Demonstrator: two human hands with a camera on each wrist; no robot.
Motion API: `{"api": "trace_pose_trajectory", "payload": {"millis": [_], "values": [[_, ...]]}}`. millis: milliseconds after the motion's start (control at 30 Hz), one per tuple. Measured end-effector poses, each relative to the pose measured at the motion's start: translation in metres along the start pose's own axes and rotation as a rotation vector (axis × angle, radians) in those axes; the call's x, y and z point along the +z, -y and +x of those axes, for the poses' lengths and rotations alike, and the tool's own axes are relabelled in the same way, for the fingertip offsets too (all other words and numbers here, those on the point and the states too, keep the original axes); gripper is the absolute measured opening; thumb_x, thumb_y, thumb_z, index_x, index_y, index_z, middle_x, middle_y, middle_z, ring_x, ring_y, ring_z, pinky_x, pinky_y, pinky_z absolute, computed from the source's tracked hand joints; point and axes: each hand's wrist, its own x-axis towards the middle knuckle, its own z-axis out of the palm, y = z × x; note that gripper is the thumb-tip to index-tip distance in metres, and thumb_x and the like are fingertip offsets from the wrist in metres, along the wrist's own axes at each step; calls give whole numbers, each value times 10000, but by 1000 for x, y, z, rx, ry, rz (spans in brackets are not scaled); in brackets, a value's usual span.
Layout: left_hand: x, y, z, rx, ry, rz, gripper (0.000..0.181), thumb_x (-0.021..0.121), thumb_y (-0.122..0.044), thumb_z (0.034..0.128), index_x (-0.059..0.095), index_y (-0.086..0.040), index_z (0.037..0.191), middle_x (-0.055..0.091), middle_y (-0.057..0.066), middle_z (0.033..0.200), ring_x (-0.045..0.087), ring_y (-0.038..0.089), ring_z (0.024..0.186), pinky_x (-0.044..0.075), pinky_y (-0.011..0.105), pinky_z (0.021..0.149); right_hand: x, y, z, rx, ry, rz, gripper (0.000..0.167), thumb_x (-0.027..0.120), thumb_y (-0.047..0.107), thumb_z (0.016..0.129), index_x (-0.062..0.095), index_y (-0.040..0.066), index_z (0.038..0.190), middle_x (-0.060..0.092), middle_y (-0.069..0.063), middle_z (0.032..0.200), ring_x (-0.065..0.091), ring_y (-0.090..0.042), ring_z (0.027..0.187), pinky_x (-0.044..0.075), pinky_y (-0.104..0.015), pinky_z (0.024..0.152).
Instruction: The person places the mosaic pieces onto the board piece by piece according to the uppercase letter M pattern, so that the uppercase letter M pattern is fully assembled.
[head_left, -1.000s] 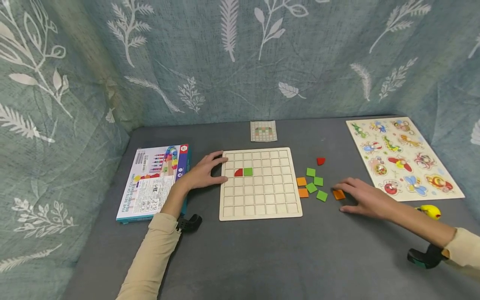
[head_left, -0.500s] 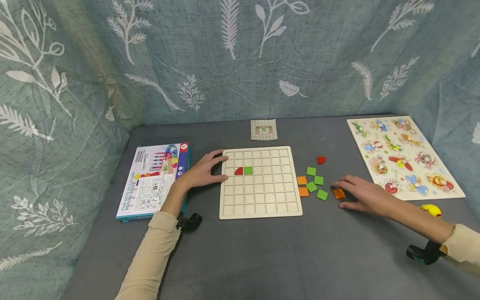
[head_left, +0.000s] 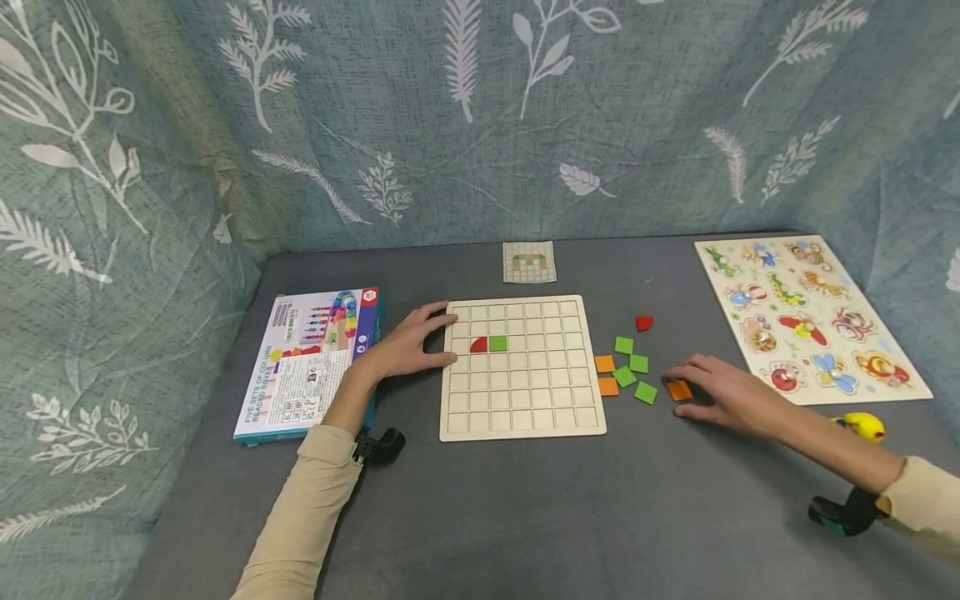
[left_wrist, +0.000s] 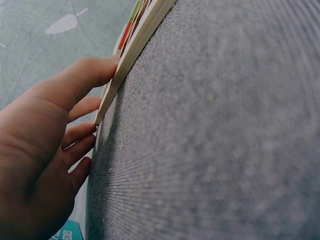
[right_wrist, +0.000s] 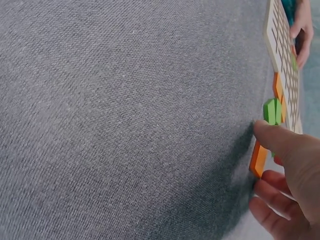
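Observation:
My left hand (head_left: 412,340) rests at the left edge of the pale wooden grid board (head_left: 525,392), its thumb and fingertips touching the rim. In the left wrist view the thumb (left_wrist: 95,72) lies against the board's edge (left_wrist: 135,55). A red quarter-round tile (head_left: 478,344) and a green square tile (head_left: 498,343) sit side by side in the grid. To the right, my right hand (head_left: 723,392) is at an orange square tile (head_left: 679,391), fingers above it and thumb below. The right wrist view has a gap between thumb and orange tile (right_wrist: 258,159); fingertips are close to its lower end.
Several green tiles (head_left: 624,377) and two orange tiles (head_left: 604,364) lie right of the board, with a red tile (head_left: 644,322) behind. A pattern card (head_left: 528,262), boxed toy (head_left: 307,367), insect puzzle (head_left: 813,321) and yellow toy (head_left: 866,426) are also on the table.
My right thumb has drawn slightly closer to the orange tile. The left hand, the board and the tiles stay in place.

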Motion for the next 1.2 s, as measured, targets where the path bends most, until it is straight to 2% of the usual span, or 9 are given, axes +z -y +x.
{"api": "trace_pose_trajectory", "payload": {"millis": [167, 300, 767, 1033, 1200], "values": [[0, 0, -1, 2, 1, -3, 708, 670, -356, 906, 372, -118, 1503, 189, 121, 1612, 161, 377, 1491, 256, 621, 1140, 0, 1, 1, 59, 47, 58, 422, 791, 255, 807, 666, 107, 1183, 645, -13, 1099, 603, -156, 996, 530, -408, 831], [0, 0, -1, -3, 0, 3, 713, 671, -362, 903, 372, -122, 1504, 191, 117, 1612, 164, 373, 1491, 258, 618, 1142, 1, 1, 1, 70, 52, 73, 400, 784, 221, 811, 668, 100, 1175, 643, -16, 1096, 599, -163, 998, 522, -418, 844], [0, 0, -1, 0, 0, -4, 710, 670, -361, 902, 375, -125, 1503, 191, 118, 1612, 164, 373, 1491, 256, 618, 1142, 2, 2, -1, 57, 22, 97, 365, 775, 200, 826, 676, 109, 1166, 640, -6, 1092, 592, -159, 997, 515, -417, 845], [0, 0, -2, -3, -2, -13, 693, 673, -355, 901, 393, -123, 1491, 199, 119, 1610, 170, 373, 1489, 260, 619, 1140, 7, 1, 0, -5, -47, 77, 337, 794, 142, 793, 692, 96, 1111, 637, 1, 1045, 585, -137, 956, 514, -383, 803], [0, -1, -1, -8, -6, -18, 688, 676, -360, 898, 402, -125, 1485, 205, 116, 1609, 173, 374, 1488, 260, 617, 1141, 7, 2, 3, -10, -45, 69, 323, 784, 143, 804, 695, 100, 1111, 639, -2, 1040, 586, -139, 947, 512, -379, 789]]}}
